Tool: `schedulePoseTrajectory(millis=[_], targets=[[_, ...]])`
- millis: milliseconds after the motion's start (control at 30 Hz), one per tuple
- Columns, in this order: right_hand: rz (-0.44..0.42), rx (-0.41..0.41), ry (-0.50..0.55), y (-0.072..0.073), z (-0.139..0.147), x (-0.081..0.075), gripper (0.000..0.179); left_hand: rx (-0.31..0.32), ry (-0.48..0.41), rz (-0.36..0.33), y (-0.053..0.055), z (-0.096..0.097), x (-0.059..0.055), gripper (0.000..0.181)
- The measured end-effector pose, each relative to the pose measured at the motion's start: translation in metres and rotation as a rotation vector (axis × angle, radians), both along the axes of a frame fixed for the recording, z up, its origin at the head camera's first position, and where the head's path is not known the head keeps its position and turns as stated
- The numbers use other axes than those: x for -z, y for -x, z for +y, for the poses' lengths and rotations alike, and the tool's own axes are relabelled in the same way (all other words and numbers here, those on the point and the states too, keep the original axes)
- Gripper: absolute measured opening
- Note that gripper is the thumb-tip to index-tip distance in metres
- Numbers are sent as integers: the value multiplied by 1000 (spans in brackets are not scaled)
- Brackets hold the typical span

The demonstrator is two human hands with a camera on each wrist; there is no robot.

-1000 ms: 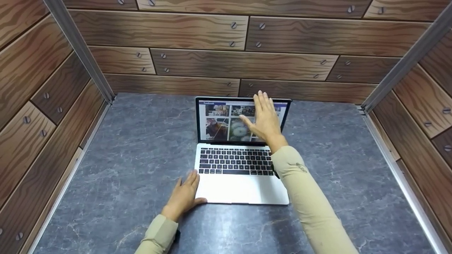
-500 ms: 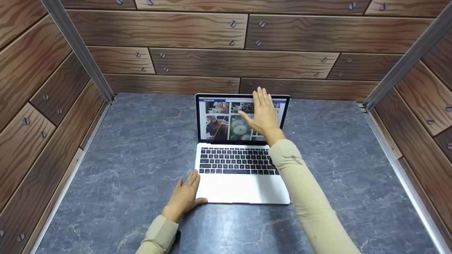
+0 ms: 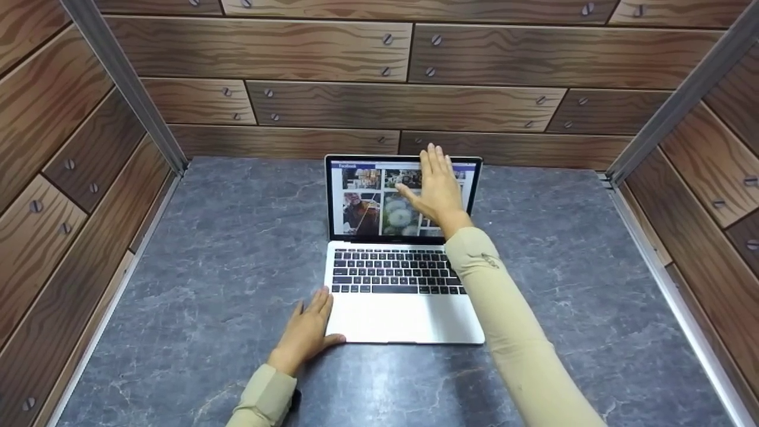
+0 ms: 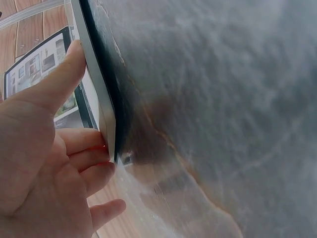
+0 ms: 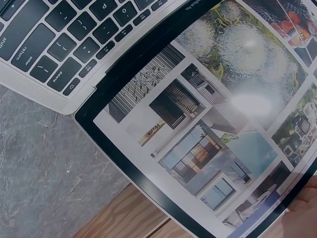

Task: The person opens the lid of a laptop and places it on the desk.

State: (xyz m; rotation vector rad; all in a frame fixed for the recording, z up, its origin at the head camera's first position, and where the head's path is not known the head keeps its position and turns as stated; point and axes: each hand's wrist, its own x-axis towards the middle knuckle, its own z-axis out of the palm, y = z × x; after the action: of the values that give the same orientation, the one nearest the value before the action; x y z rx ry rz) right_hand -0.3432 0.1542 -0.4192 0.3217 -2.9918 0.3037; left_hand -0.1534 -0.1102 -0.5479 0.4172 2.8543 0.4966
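Observation:
In the head view a silver laptop (image 3: 373, 320) stands unfolded on the floor panel, its lit screen (image 3: 360, 210) showing a page of photos. My right hand (image 3: 440, 193) lies flat over the right part of the screen, fingers straight and reaching past its top edge. At the laptop's front left corner rests my left hand (image 3: 303, 332), fingers along the left side and thumb at the front edge. The left wrist view shows that hand (image 4: 44, 144) with thumb and fingertips touching the laptop's rim (image 4: 106, 111). The right wrist view catches fingers (image 5: 303, 213) at the screen's (image 5: 198, 144) top edge.
A grey marbled surface (image 3: 237, 237) lies under the laptop. Wood-patterned walls (image 3: 332, 107) stand behind it and on both sides, the back one close beyond the screen. Metal strips (image 3: 670, 296) run along the side edges.
The screen has leaned farther back, its top edge rising in the head view. My right hand has moved away with it; the left hand has stayed at the corner.

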Motion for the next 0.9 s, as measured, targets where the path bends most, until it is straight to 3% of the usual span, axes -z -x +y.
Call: schedulePoseTrajectory(millis=[567, 900], targets=[[-31, -8, -4, 14, -1, 4, 94, -17, 8, -8, 0, -1, -1, 89], [-48, -26, -39, 19, 3, 4, 96, 11, -13, 40, 0, -1, 1, 88]])
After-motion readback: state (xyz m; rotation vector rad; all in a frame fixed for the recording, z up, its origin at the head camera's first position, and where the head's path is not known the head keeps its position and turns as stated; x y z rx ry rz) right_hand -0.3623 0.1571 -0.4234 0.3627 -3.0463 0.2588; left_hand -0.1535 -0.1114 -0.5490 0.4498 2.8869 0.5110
